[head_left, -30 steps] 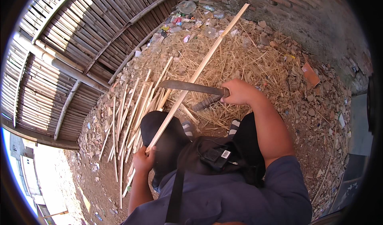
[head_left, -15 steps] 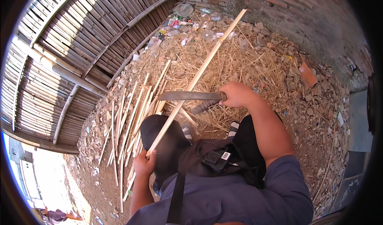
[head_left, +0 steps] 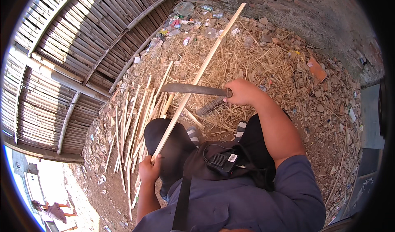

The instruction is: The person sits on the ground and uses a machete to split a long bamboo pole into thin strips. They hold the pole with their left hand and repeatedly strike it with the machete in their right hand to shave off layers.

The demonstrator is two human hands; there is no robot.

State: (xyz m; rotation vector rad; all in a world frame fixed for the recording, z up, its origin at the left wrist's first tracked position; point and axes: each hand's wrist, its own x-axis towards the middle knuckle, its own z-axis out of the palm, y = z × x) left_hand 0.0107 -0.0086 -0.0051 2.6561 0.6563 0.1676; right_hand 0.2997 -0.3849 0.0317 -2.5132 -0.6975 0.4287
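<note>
A long pale strip of split bamboo [head_left: 210, 59] slants from my left knee up and away to the far right. My left hand [head_left: 149, 168] is closed round its near end, beside the left thigh. In my right hand [head_left: 242, 92] is the handle of a machete [head_left: 193, 89], the fist closed. Its dark blade points left and crosses the strip at about mid-length; whether the edge touches the strip I cannot tell. Below the blade a dark ridged rod [head_left: 210, 106] lies on the straw, its kind unclear.
Many pale bamboo strips [head_left: 133, 129] lie in a loose pile left of my knee. Straw and shavings [head_left: 255, 59] cover the rubble ahead. A bamboo slat wall [head_left: 61, 67] stands left, a brick wall [head_left: 296, 6] behind. Another person [head_left: 55, 211] is far off at lower left.
The machete and my right hand have moved slightly up and away along the strip. The strip's far end has shifted a little left. The distant person has come further into view.
</note>
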